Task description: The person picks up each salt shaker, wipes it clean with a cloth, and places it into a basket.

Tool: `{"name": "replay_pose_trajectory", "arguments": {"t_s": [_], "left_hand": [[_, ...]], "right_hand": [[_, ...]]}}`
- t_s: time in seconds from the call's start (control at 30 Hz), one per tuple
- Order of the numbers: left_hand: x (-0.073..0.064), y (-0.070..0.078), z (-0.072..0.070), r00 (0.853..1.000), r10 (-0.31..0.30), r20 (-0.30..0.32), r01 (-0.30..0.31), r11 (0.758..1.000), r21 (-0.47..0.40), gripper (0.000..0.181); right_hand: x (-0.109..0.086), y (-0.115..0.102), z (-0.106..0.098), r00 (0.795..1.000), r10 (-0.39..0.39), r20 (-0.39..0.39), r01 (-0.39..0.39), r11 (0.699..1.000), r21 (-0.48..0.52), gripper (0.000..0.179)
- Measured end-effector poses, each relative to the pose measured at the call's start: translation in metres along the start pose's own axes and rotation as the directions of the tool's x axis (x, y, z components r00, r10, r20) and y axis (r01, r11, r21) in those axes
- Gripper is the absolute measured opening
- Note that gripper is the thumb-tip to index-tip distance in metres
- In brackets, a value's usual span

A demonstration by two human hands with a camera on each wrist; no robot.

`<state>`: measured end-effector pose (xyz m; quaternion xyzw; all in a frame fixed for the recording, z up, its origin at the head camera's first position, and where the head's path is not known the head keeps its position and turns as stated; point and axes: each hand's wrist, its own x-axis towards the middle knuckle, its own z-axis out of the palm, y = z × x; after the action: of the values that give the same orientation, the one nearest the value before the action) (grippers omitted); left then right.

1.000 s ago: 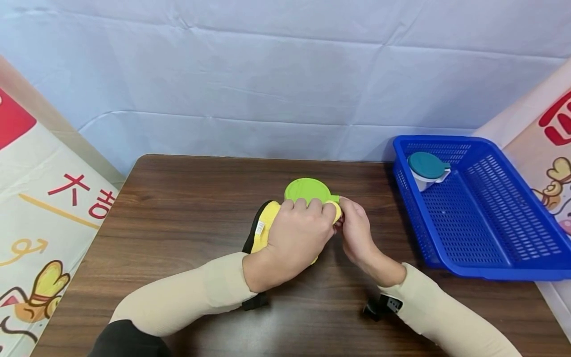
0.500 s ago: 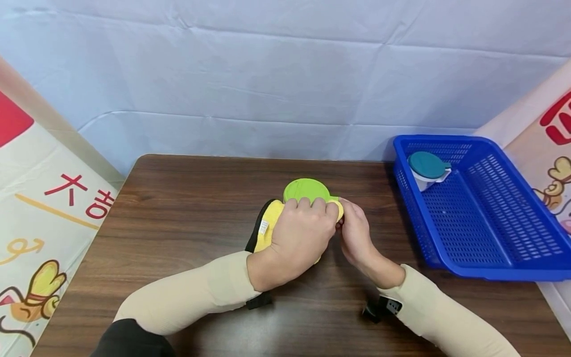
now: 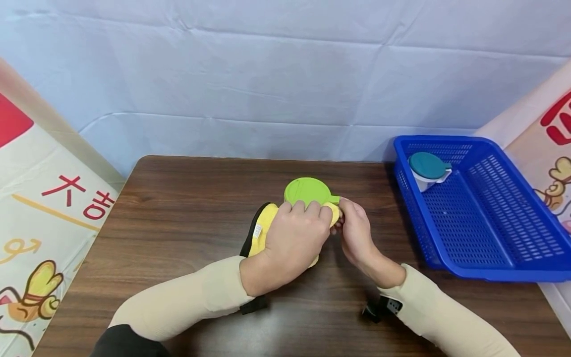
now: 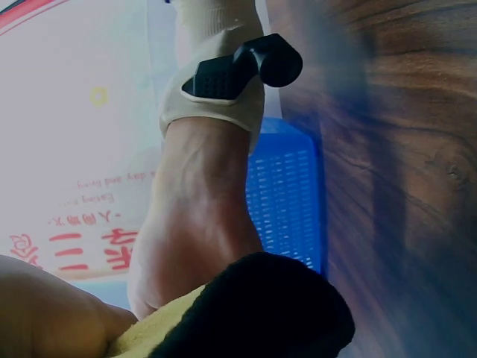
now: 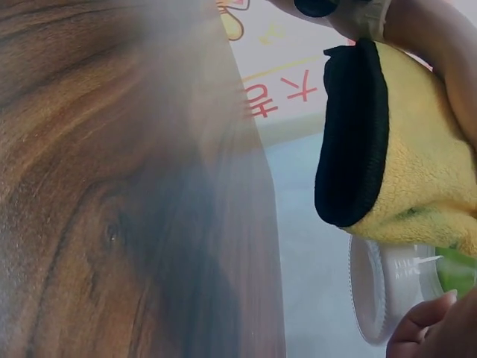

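Just beyond your left hand's knuckles shows the green lid (image 3: 307, 188) of the clear jar (image 5: 406, 276). Your left hand (image 3: 294, 238) clutches the yellow cloth (image 3: 266, 218), seemingly against the jar; your right hand (image 3: 357, 230) grips the jar near the lid's tab, fingers partly hidden. Since half a second ago, your left hand and the cloth have slid slightly leftward and toward you, while your right hand has barely moved. That suggests a rubbing stroke on a steadied jar, with the work still under way.
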<state>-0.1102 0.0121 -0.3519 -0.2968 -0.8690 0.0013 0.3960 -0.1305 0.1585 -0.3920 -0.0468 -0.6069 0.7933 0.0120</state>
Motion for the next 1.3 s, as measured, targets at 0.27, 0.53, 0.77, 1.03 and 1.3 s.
{"name": "replay_pose_trajectory", "arguments": {"t_s": [0.27, 0.53, 0.77, 1.03, 1.3], "left_hand": [[-0.008, -0.009, 0.000, 0.998, 0.046, -0.049, -0.047, 0.999, -0.007, 0.018], [-0.014, -0.016, -0.003, 0.998, 0.054, -0.032, -0.056, 0.997, -0.055, 0.029], [-0.017, -0.022, -0.004, 0.998, 0.049, -0.045, -0.053, 0.995, -0.080, 0.025], [-0.023, -0.032, -0.003, 0.997, 0.054, -0.063, -0.061, 0.992, -0.114, 0.018], [-0.030, -0.045, 0.000, 0.997, 0.029, -0.075, -0.040, 0.988, -0.152, 0.011]], "right_hand": [[0.000, -0.002, 0.000, 0.999, -0.013, 0.047, 0.012, 1.000, 0.011, 0.040], [0.000, -0.002, 0.000, 0.998, -0.010, 0.062, 0.008, 0.999, 0.035, 0.038], [-0.002, -0.004, -0.001, 0.999, 0.000, 0.052, -0.002, 0.999, 0.047, 0.036], [-0.003, -0.006, -0.003, 0.999, 0.030, 0.023, -0.031, 0.998, 0.048, 0.035], [-0.001, -0.007, -0.003, 0.998, 0.040, 0.038, -0.042, 0.998, 0.056, 0.034]]}}
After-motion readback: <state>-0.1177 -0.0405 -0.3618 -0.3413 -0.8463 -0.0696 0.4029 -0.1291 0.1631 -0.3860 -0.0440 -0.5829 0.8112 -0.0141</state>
